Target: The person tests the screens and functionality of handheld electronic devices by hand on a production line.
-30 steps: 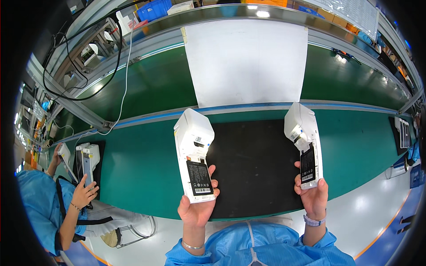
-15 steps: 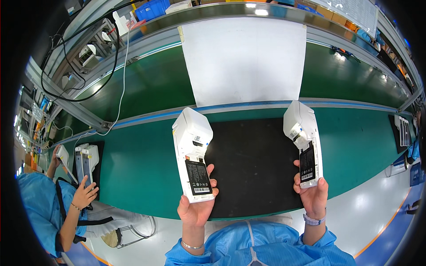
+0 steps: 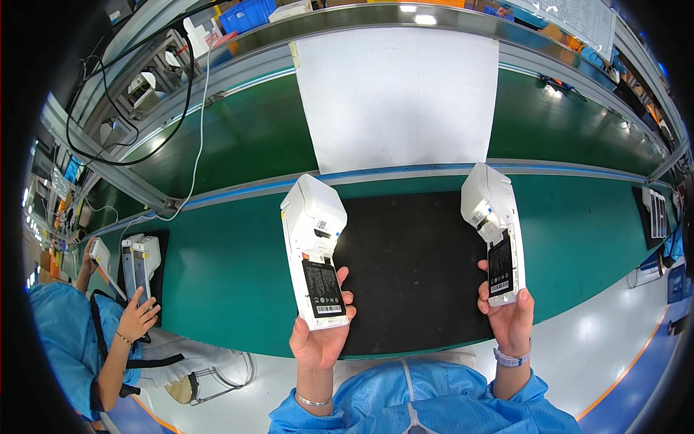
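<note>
My left hand (image 3: 319,340) is closed around the lower end of a white handheld payment terminal (image 3: 312,217). Its back is turned up, baring a black battery (image 3: 323,288) with a printed label in an uncovered bay. On the other side, my right hand (image 3: 512,318) grips a second white terminal (image 3: 486,192) by its lower end. A black battery (image 3: 500,269) shows in that one too, below its bulky upper housing. Both terminals are held apart, one at each side of the black mat (image 3: 412,267), upper ends pointing away from me.
A green bench (image 3: 217,267) carries the mat. Behind it, a white sheet (image 3: 397,101) hangs over a metal rail. At left a co-worker's hand (image 3: 137,316) touches white terminals (image 3: 148,253) on a dark mat. Several devices (image 3: 656,213) lie far right. A white cable (image 3: 199,145) hangs at upper left.
</note>
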Motion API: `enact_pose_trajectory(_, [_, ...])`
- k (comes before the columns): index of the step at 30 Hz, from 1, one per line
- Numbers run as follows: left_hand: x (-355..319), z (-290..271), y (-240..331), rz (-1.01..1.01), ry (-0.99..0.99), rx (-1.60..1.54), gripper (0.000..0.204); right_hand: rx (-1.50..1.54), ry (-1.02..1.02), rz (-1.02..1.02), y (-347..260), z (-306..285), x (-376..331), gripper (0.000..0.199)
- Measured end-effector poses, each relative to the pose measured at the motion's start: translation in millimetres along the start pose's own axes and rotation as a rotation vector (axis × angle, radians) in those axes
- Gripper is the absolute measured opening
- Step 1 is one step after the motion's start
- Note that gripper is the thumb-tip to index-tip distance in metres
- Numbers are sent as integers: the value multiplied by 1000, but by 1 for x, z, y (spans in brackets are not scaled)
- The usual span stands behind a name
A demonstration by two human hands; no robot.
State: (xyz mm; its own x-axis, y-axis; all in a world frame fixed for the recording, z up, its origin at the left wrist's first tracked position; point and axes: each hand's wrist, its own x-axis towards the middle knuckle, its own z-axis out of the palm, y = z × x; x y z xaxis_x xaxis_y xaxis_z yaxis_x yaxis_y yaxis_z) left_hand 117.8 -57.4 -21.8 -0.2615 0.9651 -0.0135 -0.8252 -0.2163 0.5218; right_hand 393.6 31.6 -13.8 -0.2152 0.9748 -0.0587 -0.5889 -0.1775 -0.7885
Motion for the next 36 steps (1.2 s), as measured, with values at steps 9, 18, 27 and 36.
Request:
enact_pose_trajectory(9, [0, 2, 0, 0, 4, 0, 88, -13, 0, 4, -3, 1, 1, 83])
enact_pose_trajectory(18, [0, 7, 1, 9, 1, -25, 89, -19, 2, 8, -5, 2, 1, 84])
enact_pose_trajectory(27, [-1, 9, 1, 12, 11, -21, 89, -30, 4, 6, -6, 3, 0, 84])
enact_pose_trajectory(36, [1, 5, 0, 19, 15, -4, 90, -45, -14, -4, -1, -1, 2, 85])
